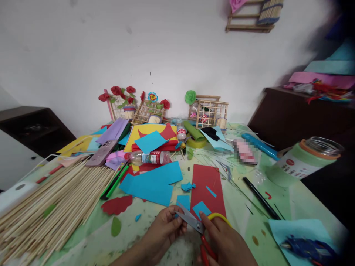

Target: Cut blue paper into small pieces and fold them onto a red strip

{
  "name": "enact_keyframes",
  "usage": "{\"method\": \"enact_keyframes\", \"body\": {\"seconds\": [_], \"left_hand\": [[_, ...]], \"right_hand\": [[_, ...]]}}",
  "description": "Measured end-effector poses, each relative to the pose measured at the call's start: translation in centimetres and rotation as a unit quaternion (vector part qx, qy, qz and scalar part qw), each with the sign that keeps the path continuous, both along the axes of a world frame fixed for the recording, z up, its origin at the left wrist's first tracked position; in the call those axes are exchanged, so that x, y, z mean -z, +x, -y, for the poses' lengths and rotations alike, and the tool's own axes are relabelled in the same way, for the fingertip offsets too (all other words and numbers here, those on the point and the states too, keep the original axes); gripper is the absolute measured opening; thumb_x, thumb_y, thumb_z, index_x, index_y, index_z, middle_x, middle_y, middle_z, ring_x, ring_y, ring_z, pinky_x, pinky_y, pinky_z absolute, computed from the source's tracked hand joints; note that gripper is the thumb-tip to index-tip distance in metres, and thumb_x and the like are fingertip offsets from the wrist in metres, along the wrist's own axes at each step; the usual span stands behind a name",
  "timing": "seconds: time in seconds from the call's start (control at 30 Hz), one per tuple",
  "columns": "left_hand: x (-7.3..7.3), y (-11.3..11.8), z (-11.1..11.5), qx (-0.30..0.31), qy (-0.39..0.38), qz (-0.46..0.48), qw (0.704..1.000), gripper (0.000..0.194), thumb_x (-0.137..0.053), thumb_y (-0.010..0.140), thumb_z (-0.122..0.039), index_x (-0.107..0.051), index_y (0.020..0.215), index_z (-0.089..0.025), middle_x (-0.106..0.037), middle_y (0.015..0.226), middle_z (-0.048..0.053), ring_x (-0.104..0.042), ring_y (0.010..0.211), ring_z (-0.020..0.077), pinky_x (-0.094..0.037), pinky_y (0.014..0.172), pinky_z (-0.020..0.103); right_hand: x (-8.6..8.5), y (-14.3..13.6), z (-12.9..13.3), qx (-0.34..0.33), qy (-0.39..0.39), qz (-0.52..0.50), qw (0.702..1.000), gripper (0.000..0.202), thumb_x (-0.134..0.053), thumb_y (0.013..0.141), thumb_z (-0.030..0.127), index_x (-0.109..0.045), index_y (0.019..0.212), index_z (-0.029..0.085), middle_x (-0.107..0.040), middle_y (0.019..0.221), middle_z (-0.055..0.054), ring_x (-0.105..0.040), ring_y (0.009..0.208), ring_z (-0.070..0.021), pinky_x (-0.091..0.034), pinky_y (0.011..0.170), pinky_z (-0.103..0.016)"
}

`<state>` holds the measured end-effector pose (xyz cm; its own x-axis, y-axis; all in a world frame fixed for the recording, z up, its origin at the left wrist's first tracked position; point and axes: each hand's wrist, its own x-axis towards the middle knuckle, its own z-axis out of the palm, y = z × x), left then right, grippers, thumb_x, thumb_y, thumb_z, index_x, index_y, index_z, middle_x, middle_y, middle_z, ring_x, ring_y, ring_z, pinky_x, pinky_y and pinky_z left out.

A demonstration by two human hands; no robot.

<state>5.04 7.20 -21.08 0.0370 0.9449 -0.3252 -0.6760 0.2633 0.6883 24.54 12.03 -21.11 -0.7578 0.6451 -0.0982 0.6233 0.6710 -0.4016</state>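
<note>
My right hand (224, 236) grips scissors (195, 223) with one red and one yellow handle loop. Their blades are parted and point left, toward the fingers of my left hand (165, 229). Those fingers are closed in a pinch beside the blade tips. A bit of blue shows at the fingertips; I cannot tell whether it is held or belongs to the blue paper square (183, 201) just behind. Another blue piece (201, 209) lies on the red paper strip (203, 181) beyond the scissors. A crumpled blue paper piece (188, 186) sits farther back.
Bundled thin sticks (55, 203) cover the left side of the table. Blue sheets (155, 183), a plastic bottle (149, 157) and a phone (102, 153) lie mid-table. At the right are a black marker (260, 197), a green jar (291, 166) and a blue glue gun (307, 249).
</note>
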Motion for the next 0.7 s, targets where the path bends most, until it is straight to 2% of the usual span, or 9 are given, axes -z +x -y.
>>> {"method": "enact_keyframes", "body": {"seconds": [0.23,0.57,0.7], "left_hand": [[-0.1,0.1,0.0,-0.006,0.001,-0.003,1.0,0.031,-0.081,0.06,-0.03,-0.06,0.074,-0.014,-0.058,0.061,-0.001,-0.053,0.055,0.0074,-0.04,0.056,0.017],[0.3,0.2,-0.1,0.01,-0.02,0.037,0.999,0.034,-0.084,0.056,-0.03,-0.059,0.072,-0.014,-0.057,0.058,-0.001,-0.051,0.051,0.0061,-0.038,0.053,0.016],[0.2,0.2,-0.2,0.012,-0.022,0.039,0.999,0.034,-0.084,0.055,-0.03,-0.059,0.071,-0.013,-0.057,0.057,-0.001,-0.051,0.051,0.0061,-0.038,0.054,0.016]], "right_hand": [[-0.1,0.0,0.0,-0.008,0.0,-0.007,1.0,0.072,-0.056,0.07,0.021,-0.036,0.138,0.014,-0.058,0.099,-0.017,-0.059,0.088,-0.0296,-0.051,0.072,-0.042],[2.7,0.7,-0.3,-0.024,0.067,-0.05,0.996,0.071,-0.053,0.071,0.015,-0.034,0.139,0.023,-0.061,0.091,-0.01,-0.06,0.077,-0.0219,-0.049,0.065,-0.029],[3.0,0.9,-0.3,-0.025,0.081,-0.085,0.993,0.071,-0.051,0.071,0.015,-0.033,0.139,0.025,-0.061,0.09,-0.008,-0.058,0.076,-0.0209,-0.047,0.063,-0.027]]}}
